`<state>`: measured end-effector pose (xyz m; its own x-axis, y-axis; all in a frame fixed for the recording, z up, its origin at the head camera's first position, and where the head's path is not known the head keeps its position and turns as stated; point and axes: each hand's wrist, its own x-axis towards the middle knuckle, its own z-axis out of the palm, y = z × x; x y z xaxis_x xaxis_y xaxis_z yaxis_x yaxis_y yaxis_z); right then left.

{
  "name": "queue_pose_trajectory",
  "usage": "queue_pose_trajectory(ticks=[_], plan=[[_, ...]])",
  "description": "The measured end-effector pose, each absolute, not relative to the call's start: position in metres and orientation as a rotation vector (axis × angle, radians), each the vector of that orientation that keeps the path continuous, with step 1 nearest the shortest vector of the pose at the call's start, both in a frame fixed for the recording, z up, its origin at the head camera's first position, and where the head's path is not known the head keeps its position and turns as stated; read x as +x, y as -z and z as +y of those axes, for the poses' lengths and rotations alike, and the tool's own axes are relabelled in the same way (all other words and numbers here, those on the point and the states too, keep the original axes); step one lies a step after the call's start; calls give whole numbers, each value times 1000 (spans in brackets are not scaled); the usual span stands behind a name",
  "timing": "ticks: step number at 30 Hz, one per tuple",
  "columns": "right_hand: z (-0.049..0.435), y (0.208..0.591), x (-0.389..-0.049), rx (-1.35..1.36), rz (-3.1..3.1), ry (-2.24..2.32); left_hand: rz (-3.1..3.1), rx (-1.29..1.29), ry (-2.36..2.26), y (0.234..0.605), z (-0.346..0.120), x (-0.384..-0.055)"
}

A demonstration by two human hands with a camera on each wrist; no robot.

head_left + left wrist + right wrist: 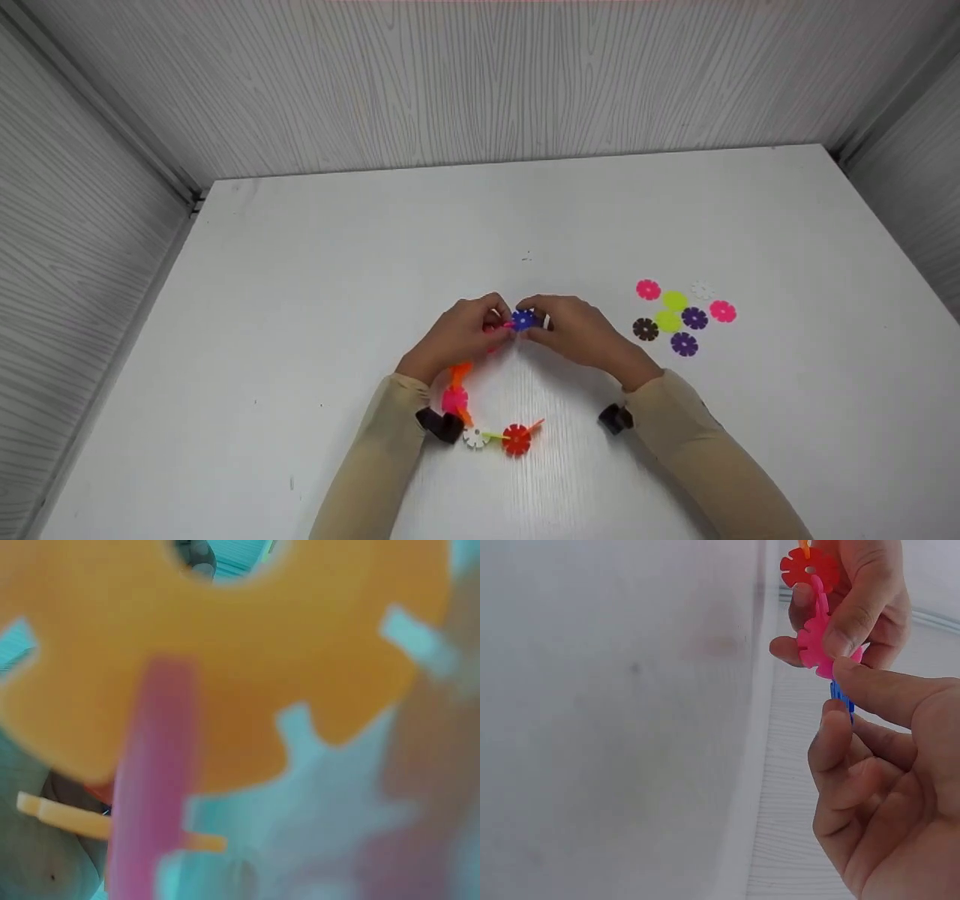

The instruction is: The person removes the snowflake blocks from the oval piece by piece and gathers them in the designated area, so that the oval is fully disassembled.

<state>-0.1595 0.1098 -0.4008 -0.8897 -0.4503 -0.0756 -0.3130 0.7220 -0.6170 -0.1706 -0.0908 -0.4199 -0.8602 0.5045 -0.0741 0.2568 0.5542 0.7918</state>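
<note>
My left hand (463,334) pinches a pink notched disc (814,645) near the upper end of a chain of interlocked flower-shaped discs. In the head view, my right hand (576,328) grips a blue disc (523,320) between thumb and fingers, its edge meeting the pink one. From the left hand the chain curves down over the table through an orange disc (459,373), a pink disc (454,400), a white disc (475,437) and a red disc (517,440). Close to the left wrist camera, a large blurred orange disc (225,675) covers most of that view.
Right of my right hand lie several loose discs: pink (648,289), yellow (675,301), white (702,290), purple (684,344) and brown (645,329). The white table (337,247) is bounded by wood-grain panels at the back and sides.
</note>
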Motion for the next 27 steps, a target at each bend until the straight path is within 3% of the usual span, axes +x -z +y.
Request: queue_pose_trajectory(ticks=[8,13,17,27], plan=[[135,396,-160,-677,2910,759,2633,673,-1105,418,-94,-169],[191,391,-167,-414,2971,821,2745,395,-1090,418,-117,-169],[220,391,-169,-310,2940,911,2709,419,-1122,417,-124,-170],[231,400,-170,-352,2889,1021,2668,466,-1134,418,-120,-168]])
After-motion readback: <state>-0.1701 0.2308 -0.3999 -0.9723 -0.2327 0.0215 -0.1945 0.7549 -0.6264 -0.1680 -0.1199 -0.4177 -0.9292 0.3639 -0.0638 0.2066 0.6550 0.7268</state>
